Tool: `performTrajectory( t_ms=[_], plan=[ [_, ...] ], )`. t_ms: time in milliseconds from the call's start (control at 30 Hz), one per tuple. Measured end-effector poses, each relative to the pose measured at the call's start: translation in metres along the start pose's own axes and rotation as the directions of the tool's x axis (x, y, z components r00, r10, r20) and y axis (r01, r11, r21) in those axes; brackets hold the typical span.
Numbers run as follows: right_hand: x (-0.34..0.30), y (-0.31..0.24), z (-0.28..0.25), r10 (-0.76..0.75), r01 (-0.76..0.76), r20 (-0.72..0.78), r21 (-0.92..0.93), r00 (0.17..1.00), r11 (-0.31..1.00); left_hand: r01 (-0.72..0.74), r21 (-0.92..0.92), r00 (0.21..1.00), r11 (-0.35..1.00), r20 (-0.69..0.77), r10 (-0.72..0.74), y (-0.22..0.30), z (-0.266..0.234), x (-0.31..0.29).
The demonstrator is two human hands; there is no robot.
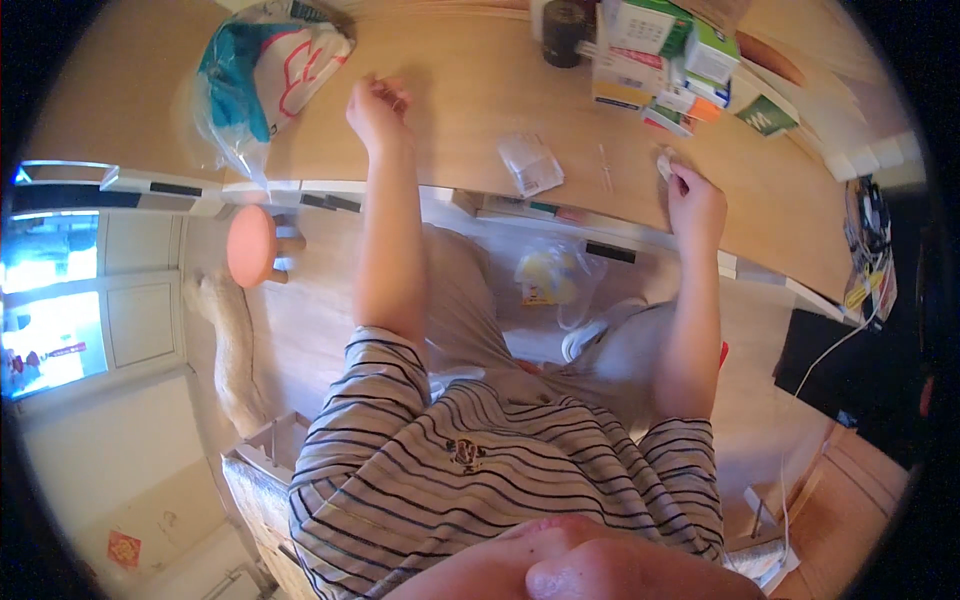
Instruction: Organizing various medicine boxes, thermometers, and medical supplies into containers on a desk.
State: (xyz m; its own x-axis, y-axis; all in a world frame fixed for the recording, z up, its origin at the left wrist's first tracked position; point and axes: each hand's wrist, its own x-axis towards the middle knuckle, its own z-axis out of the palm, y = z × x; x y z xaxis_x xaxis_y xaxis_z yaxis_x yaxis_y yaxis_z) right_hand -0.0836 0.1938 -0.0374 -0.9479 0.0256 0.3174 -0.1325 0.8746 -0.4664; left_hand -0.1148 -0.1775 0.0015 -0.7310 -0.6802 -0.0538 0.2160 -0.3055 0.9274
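Right hand (697,208) pinches white scrap (664,166) at two o'clock; left hand (380,118) (contents unclear) curls at eleven — work seemingly midway, clear packet (530,166) untouched.

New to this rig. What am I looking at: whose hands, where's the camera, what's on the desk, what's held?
There's no robot: these are a person's two bare hands. The one picture comes from a fisheye camera worn on that person's head, looking down, so straight edges bend toward the rim. The left hand is near a bag on the desk; its fingers are curled, and I can't tell whether it holds anything. The right hand pinches a small white thing, too blurred to name. Between the hands lie a clear packet and a thin stick. Farther back are a dark cup and piled boxes.
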Motion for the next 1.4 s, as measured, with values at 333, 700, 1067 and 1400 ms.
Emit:
performTrajectory(
  t_ms=[333,700,1067,1400],
  plan=[
    [0.014,-0.053,0.018,0.107,-0.155,0.144,0.382,0.984,0.911,-0.673,0.197,0.677,0.713,0.553,0.486,-0.03,-0.027,-0.036],
    [0.21,-0.218,0.17,-0.464,0.5,0.204,-0.184,0.862,0.846,-0.934,0.039,0.296,0.355,0.639,0.71,-0.006,-0.009,-0.049],
    [0.175,-0.183,0.152,-0.493,0.685,0.539,-0.238,0.683,0.689,-0.904,-0.058,0.286,0.423,0.655,0.7,-0.008,-0.015,-0.057],
    [0.116,-0.167,0.08,-0.442,0.689,0.692,-0.11,0.57,0.716,-0.894,-0.181,0.184,0.411,0.686,0.704,-0.019,-0.005,-0.078]
  ],
)
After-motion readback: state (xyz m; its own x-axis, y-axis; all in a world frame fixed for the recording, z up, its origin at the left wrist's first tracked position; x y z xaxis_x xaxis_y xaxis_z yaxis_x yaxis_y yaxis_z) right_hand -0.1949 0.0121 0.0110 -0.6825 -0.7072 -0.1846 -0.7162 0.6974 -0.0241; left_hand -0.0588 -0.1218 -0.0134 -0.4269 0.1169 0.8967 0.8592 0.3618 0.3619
